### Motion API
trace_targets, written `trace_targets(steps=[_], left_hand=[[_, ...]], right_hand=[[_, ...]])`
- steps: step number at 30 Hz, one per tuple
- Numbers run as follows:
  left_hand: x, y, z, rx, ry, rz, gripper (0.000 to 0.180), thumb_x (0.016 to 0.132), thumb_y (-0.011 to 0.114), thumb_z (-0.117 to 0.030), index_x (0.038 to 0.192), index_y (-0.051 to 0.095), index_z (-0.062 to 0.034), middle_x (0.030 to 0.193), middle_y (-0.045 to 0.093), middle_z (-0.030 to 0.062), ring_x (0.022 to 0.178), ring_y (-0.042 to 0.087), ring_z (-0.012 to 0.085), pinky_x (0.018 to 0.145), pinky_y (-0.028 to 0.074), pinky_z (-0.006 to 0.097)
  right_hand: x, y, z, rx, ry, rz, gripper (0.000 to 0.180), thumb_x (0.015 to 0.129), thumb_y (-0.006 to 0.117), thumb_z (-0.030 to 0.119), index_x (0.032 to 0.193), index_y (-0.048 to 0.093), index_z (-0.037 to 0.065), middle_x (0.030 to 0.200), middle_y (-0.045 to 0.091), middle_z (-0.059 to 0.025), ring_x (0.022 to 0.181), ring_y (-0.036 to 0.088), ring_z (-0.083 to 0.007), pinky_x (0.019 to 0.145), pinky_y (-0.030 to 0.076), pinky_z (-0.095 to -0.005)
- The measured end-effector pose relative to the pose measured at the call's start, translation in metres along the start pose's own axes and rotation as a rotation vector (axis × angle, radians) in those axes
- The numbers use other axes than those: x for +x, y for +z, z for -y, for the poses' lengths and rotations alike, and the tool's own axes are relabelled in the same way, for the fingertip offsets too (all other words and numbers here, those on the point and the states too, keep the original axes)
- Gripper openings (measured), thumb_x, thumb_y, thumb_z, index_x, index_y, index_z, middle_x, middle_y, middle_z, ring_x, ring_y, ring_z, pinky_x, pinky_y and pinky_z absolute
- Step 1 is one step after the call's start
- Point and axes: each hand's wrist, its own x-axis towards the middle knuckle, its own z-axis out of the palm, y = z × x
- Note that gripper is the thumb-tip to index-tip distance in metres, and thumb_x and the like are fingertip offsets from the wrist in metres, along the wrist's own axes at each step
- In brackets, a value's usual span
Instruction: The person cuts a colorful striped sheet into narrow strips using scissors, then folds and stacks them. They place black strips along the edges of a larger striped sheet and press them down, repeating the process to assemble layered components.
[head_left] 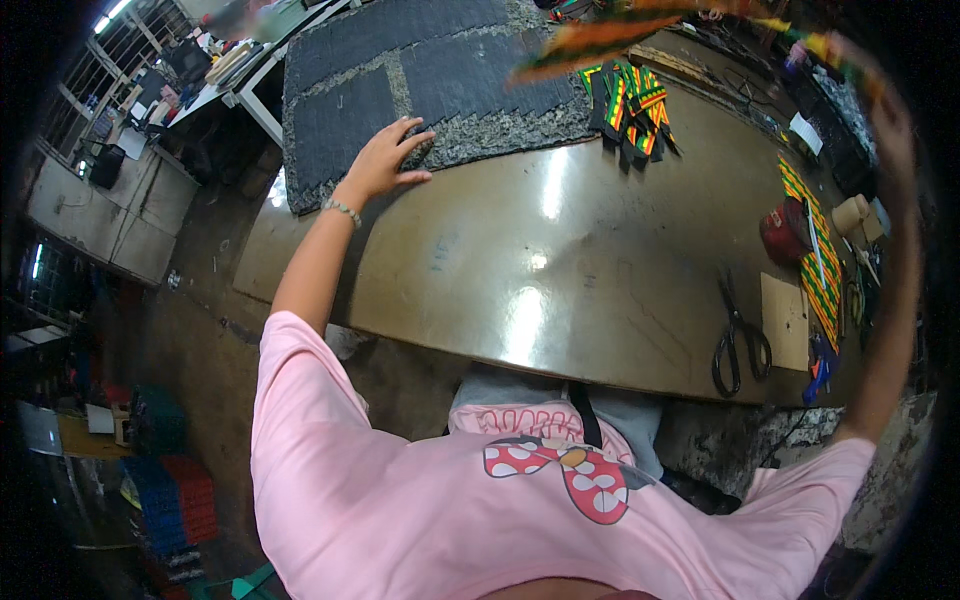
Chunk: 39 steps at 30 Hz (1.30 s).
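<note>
My left hand [388, 158] is open, its fingers spread, over the near edge of a grey speckled mat [520, 130]. Flat black cloth pieces [340, 118] with zigzag edges lie on that mat. Raised at the far right, my right hand [880, 90] is blurred by motion. It grips the end of a patterned cloth strip [600, 42] in orange, green and yellow, which stretches leftward through the air above the table. Just beyond the mat's right corner rests a heap of black pieces with bright patterned trim [640, 108].
Black-handled scissors [738, 345] lie on the brown table [450, 290] beside a cardboard piece [785, 322]. Along the right edge are a dark red round object [785, 232], a thread cone [850, 214] and another patterned strip [820, 270]. A white-framed table [255, 95] stands at the far left.
</note>
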Motion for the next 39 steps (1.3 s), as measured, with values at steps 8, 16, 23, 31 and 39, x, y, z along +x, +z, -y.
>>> trace_targets(steps=[8,16,23,31,39], left_hand=[[0.039,-0.009,0.002,0.136,0.485,0.29,0.071,0.074,0.073,-0.019,0.137,0.044,-0.0306,0.152,0.03,0.0117,0.139,0.034,0.0345,0.108,0.04,0.044],[0.042,-0.011,-0.007,0.339,0.636,0.232,0.055,0.073,0.07,-0.017,0.123,0.046,-0.024,0.15,0.033,0.007,0.139,0.033,0.0292,0.109,0.035,0.046],[0.013,-0.011,-0.012,0.207,0.298,0.116,0.035,0.084,0.067,-0.022,0.117,0.057,-0.0202,0.138,0.046,0.0077,0.126,0.046,0.0281,0.104,0.038,0.043],[-0.133,-0.025,0.101,0.344,-0.78,-0.429,0.048,0.09,0.06,-0.04,0.128,0.058,-0.0101,0.141,0.044,0.0206,0.13,0.041,0.039,0.108,0.031,0.048],[-0.204,-0.004,0.136,-0.706,-1.1,-0.28,0.074,0.095,0.046,-0.057,0.135,0.05,0.004,0.133,0.054,0.0238,0.132,0.042,0.0351,0.113,0.027,0.041]], right_hand=[[-0.188,0.151,0.015,-0.328,-0.217,0.95,0.046,0.075,0.054,0.002,0.118,0.066,0.012,0.138,0.052,-0.0163,0.133,0.04,-0.0453,0.113,0.031,-0.0493],[-0.093,0.334,0.035,0.778,0.459,0.663,0.038,0.092,0.055,0.012,0.127,0.057,-0.002,0.124,0.061,-0.0119,0.105,0.061,-0.0188,0.089,0.05,-0.0301],[-0.019,0.441,0.021,-0.083,-0.073,0.066,0.043,0.082,0.054,0.003,0.125,0.053,-0.003,0.127,0.055,-0.0232,0.113,0.056,-0.0417,0.097,0.047,-0.0458],[0.021,0.418,-0.014,-0.558,0.163,0.46,0.025,0.088,0.056,0.02,0.098,0.072,0.002,0.108,0.069,-0.018,0.109,0.059,-0.0375,0.089,0.049,-0.0455],[0.03,0.447,-0.011,-0.407,0.37,0.513,0.037,0.086,0.054,0.029,0.105,0.07,0.001,0.115,0.067,-0.0214,0.115,0.057,-0.0398,0.098,0.043,-0.0488]])
